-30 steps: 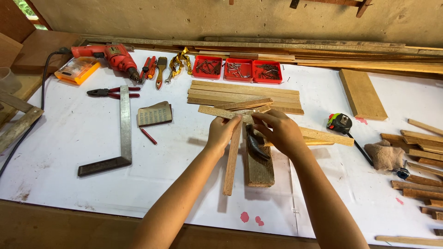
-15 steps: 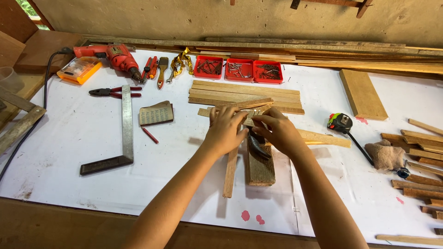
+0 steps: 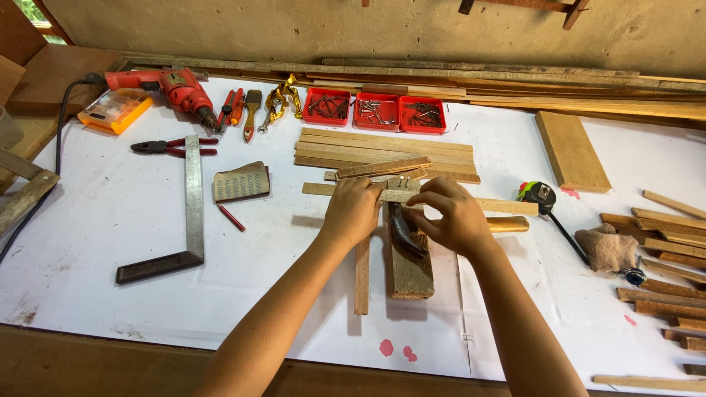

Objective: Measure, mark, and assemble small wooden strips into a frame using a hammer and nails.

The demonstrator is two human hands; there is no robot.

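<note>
Since a second ago I see both hands have shifted a little toward the far edge of the worktop [image 3: 110, 242], and the crosswise wooden strip [image 3: 507, 206] now sits under the fingertips instead of ahead of them. Left hand [image 3: 354, 212] lies palm down, fingers curled over the strip; its fingertips are hidden, so I cannot tell how firmly it grips. Right hand [image 3: 448, 215] pinches the same strip from above, thumb and forefinger closed on it, other fingers loosely bent. The strip runs side to side near the worktop's middle, crossing a wooden block [image 3: 410, 273] and a narrow upright slat [image 3: 362, 276]. A dark curved tool [image 3: 403, 231] lies on the block, partly covered by the right hand; I cannot make out its kind. A rounded wooden handle [image 3: 507, 224] pokes out behind the right wrist, its other end hidden. Beyond, a stack of slats [image 3: 382, 147] and three red trays [image 3: 375, 110] of small hardware. More wood offcuts [image 3: 662, 257] at the right edge are cut off by the frame.
</note>
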